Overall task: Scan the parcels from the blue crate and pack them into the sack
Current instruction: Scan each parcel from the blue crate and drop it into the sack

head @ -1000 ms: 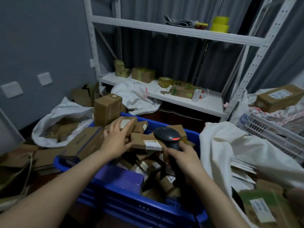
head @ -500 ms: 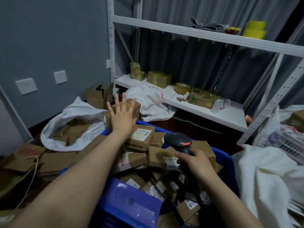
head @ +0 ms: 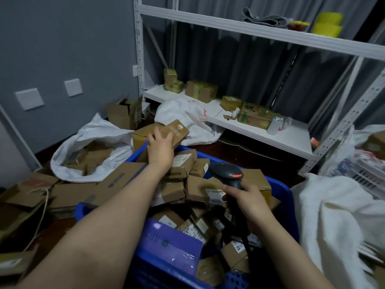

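Observation:
A blue crate (head: 287, 197) in front of me is heaped with several small brown cardboard parcels (head: 183, 163), most with white labels. My left hand (head: 160, 146) reaches over the crate's far left corner and grips a small brown parcel (head: 177, 131), lifted and tilted. My right hand (head: 248, 202) holds the handle of a black barcode scanner (head: 226, 173) with a red light, above the crate's middle. An open white sack (head: 100, 130) with parcels inside lies on the floor to the left. Another white sack (head: 333, 213) lies to the right of the crate.
A purple box (head: 170, 245) lies at the crate's near side. Flattened cardboard boxes (head: 83, 190) cover the floor on the left. A white metal shelf (head: 258, 130) with boxes stands behind, a white bag (head: 187, 117) against it. A white plastic basket (head: 368, 174) sits at right.
My left hand went from lying flat on the far parcels to gripping one small parcel and lifting it. The scanner hand stayed over the crate.

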